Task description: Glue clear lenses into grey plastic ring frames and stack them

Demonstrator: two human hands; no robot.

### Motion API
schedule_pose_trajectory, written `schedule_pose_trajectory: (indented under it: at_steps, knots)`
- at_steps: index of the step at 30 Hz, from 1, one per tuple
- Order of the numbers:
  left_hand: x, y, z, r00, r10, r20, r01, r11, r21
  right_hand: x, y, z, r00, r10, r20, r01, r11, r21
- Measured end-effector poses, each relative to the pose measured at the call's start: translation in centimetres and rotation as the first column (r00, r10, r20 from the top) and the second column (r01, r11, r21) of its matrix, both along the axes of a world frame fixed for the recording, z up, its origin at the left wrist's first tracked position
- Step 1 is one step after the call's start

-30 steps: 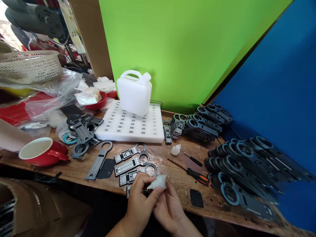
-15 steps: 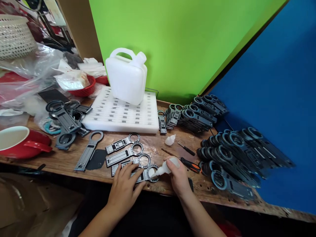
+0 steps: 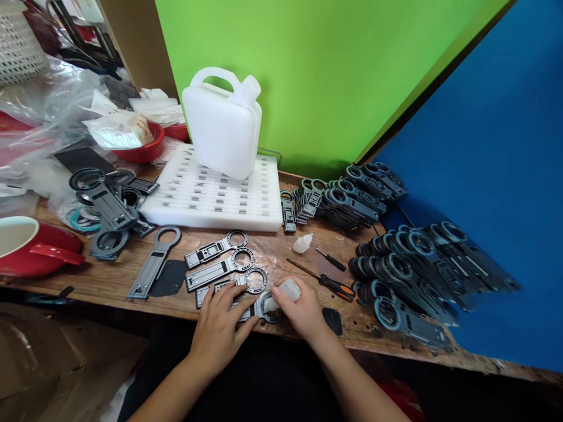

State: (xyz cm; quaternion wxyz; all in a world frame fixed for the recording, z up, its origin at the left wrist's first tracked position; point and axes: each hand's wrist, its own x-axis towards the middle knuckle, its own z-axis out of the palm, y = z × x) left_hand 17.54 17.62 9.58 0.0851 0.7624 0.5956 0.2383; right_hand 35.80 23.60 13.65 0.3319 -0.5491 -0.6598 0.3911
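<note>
My right hand (image 3: 303, 310) is closed around a small white squeeze bottle (image 3: 290, 289). The bottle is tilted, its nozzle at the ring of the nearest grey plastic part (image 3: 264, 306). Spread over the handles of the nearest parts, my left hand (image 3: 222, 322) lies with fingers apart and presses on them. Beyond it are more flat grey parts with ring ends: one partly under my fingers (image 3: 255, 280), then a second (image 3: 211, 275) and a third (image 3: 206, 252). The nozzle's tip is hard to make out behind my right fingers.
A white jug (image 3: 222, 123) stands on a slotted white foam block (image 3: 211, 220). Rightward lie another small white bottle (image 3: 302, 243), a black screwdriver (image 3: 331, 259), an orange-black screwdriver (image 3: 336, 287) and stacked ring-ended parts (image 3: 400, 264). A red mug (image 3: 48, 249) is at left.
My right hand has shifted left with the squeeze bottle, which now sits closer over the ring. A dark flat piece beside my right wrist shows more. My left hand stays on the parts.
</note>
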Motion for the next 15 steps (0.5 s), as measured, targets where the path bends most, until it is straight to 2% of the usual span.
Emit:
schedule_pose_trajectory:
  at_steps: [7, 11, 15]
  knots:
    - [-0.03, 0.0, -0.11, 1.0, -0.003, -0.002, 0.003, 1.0, 0.012, -0.17, 0.19, 0.53, 0.978, 0.085, 0.193, -0.099, 0.993, 0.066]
    - [0.0, -0.02, -0.12, 1.0, -0.005, -0.001, 0.005, 1.0, 0.019, -0.28, 0.58, 0.78, 0.945, 0.092, 0.313, -0.127, 0.987, 0.093]
    - [0.02, 0.0, -0.07, 1.0, -0.008, -0.001, 0.008, 1.0, 0.013, -0.34, 0.91, 0.35, 0.95, 0.07, 0.306, -0.097, 0.993, 0.073]
